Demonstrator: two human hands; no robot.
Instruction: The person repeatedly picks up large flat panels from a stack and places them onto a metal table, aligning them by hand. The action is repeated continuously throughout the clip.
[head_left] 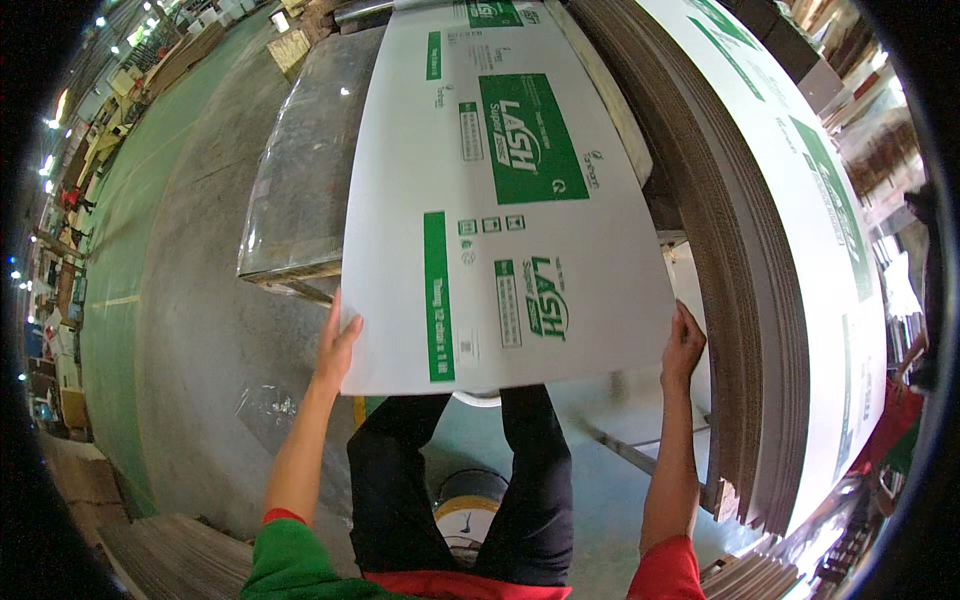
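A long white cardboard sheet (385, 290) with green printed panels stretches away from me across the middle of the head view. At its near left corner, my left hand (338, 338) grips the edge, thumb on top and fingers underneath. My right hand (684, 345) pinches the right edge close to the near corner. The near end of the sheet hangs above my knees. Its far part lies over a table covered in clear plastic (310, 170).
To the right stands a tall stack of brown corrugated cardboard (745, 300) topped by a white printed sheet (790, 150). A round bucket (468, 515) sits between my legs. Flat cardboard (170, 550) lies at lower left. A person in red (900, 415) is at the far right.
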